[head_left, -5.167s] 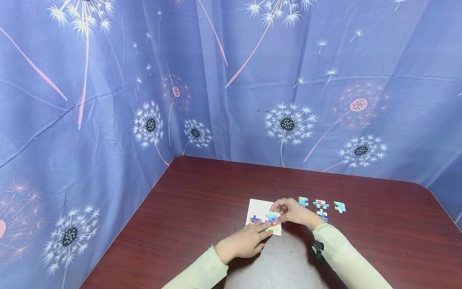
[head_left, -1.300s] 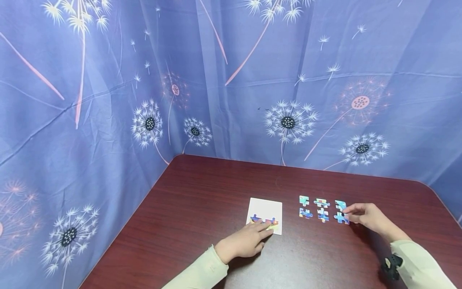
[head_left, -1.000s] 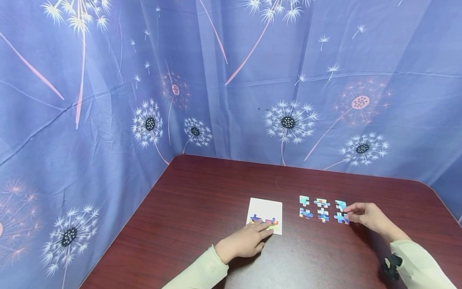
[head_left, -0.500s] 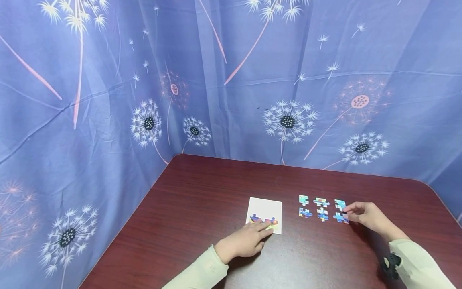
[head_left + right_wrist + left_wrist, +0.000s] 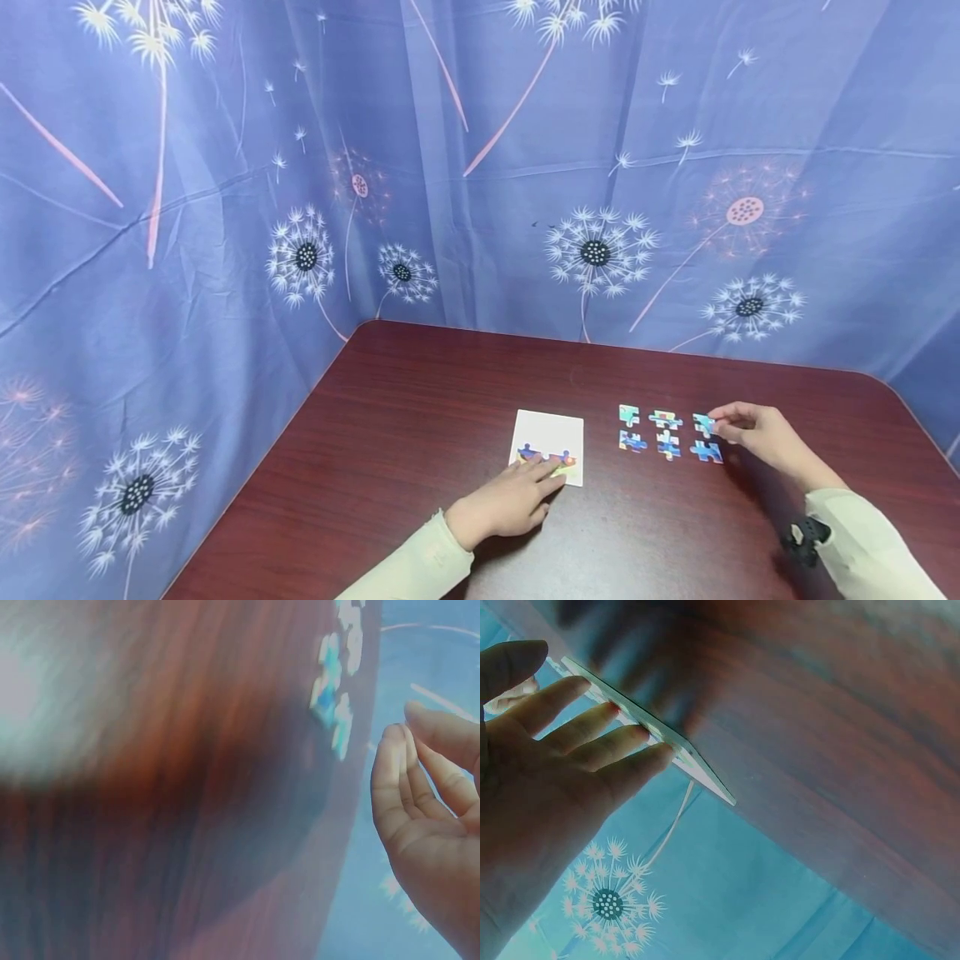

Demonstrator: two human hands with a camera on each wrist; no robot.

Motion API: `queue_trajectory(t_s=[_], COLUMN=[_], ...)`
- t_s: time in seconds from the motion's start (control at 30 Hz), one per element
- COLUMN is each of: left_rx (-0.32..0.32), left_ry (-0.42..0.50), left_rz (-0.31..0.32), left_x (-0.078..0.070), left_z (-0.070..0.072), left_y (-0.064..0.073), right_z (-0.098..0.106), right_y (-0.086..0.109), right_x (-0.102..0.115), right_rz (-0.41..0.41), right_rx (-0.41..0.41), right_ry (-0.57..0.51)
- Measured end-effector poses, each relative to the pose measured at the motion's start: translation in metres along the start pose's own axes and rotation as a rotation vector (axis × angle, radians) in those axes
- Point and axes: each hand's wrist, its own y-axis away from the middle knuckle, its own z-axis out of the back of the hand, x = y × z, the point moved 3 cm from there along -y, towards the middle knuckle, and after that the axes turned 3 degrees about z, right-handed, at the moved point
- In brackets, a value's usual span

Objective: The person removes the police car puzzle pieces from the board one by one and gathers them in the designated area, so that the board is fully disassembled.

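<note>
In the head view my left hand (image 5: pixel 510 498) rests with spread, straight fingers on the lower part of a white puzzle board (image 5: pixel 551 427). A partly assembled jigsaw strip (image 5: pixel 562 457), blue, orange and yellow with upright knobs, lies along there, partly hidden by the fingers. In the left wrist view those fingers lie flat against the board (image 5: pixel 712 778). My right hand (image 5: pixel 765 437) has its fingertips right at the upper right puzzle piece (image 5: pixel 702 425), light blue and white. Its fingers are lightly bent, and the right wrist view shows nothing between them. Just below lies a blue puzzle piece (image 5: pixel 706 452).
Several other loose puzzle pieces lie in two rows, among them one at the upper left (image 5: pixel 628 415) and one in the lower middle (image 5: pixel 668 445). The dark red table (image 5: pixel 420 400) backs onto a blue dandelion-print curtain (image 5: pixel 487 250).
My right hand has left the board, where it held a blue puzzle piece 5.2 seconds ago. It lingered at the lower right piece, then shifted slightly up to the one above. My left hand stays.
</note>
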Motion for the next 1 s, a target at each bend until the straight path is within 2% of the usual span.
queue_trajectory(t_s=[0.13, 0.4, 0.73, 1.0], left_rx=[0.012, 0.014, 0.000, -0.002], left_ry=[0.002, -0.023, -0.064, -0.132], left_rz=[0.015, 0.002, -0.022, -0.031], left_x=[-0.001, -0.005, -0.015, -0.022], left_z=[0.000, -0.001, -0.006, -0.005], left_y=[0.001, 0.002, 0.003, 0.008], right_z=[-0.008, -0.033, -0.077, -0.115], right_y=[-0.009, -0.032, -0.062, -0.073], right_x=[0.015, 0.049, 0.087, 0.113], right_rz=[0.024, 0.105, 0.163, 0.287], right_rx=[0.000, 0.037, 0.149, 0.264], right_ry=[-0.021, -0.103, -0.150, -0.191])
